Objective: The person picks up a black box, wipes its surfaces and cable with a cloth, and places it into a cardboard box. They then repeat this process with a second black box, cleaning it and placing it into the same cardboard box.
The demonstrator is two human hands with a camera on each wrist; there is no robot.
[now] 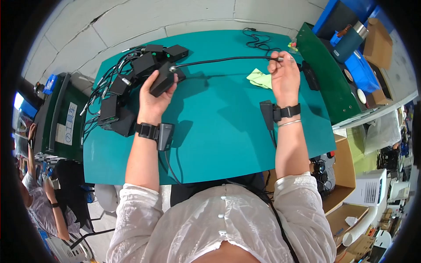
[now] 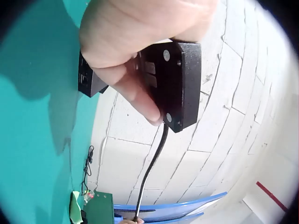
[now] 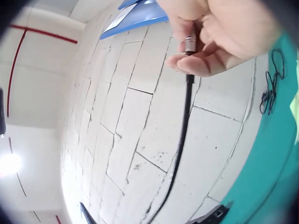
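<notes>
My left hand (image 1: 154,97) grips a small black box (image 1: 162,80) above the left part of the table. Two round silver spots show on the face of the box (image 2: 183,88) in the left wrist view. A black cable (image 1: 228,59) runs from a metal fitting on the box across to the right. Its far end has a silver metal connector (image 3: 190,43), pinched between the fingers and thumb of my right hand (image 1: 286,79). Between the two hands the cable is stretched nearly straight, above a yellow-green cloth (image 1: 259,79) on the table.
Several similar black boxes (image 1: 144,64) with cables are heaped on the left of the green table (image 1: 215,144). A thin black cord (image 1: 258,41) lies at the back. A green cabinet (image 1: 318,74) borders the right side, with a bottle (image 1: 351,42) on it. Another person (image 1: 50,206) is at far left.
</notes>
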